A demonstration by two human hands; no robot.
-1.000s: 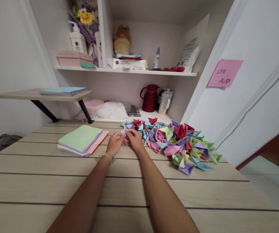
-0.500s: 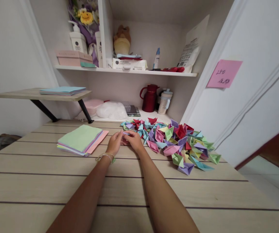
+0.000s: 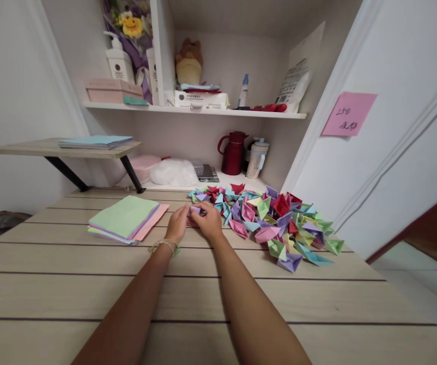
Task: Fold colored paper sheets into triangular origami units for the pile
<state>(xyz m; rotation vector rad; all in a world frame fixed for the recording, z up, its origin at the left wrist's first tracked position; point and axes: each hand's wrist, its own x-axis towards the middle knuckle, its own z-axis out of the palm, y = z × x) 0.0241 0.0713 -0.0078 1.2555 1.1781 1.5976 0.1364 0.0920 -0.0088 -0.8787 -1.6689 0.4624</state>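
Purple paper (image 3: pixel 194 209) held at our desk (image 3: pixel 188 299)

Our left hand (image 3: pixel 178 223) and right hand (image 3: pixel 210 221) both pinch it, close together. Paper boats (image 3: pixel 267 234) lie heaped to the right; a stack of sheets (image 3: pixel 125 217) rests to the left.

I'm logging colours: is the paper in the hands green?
No, the paper held between the left hand and right hand is light purple.

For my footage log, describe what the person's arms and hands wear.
No sleeves or gloves show. The left hand has thin yellowish and pale bracelets at its wrist, with a green piece; the right hand has no wristwear visible.
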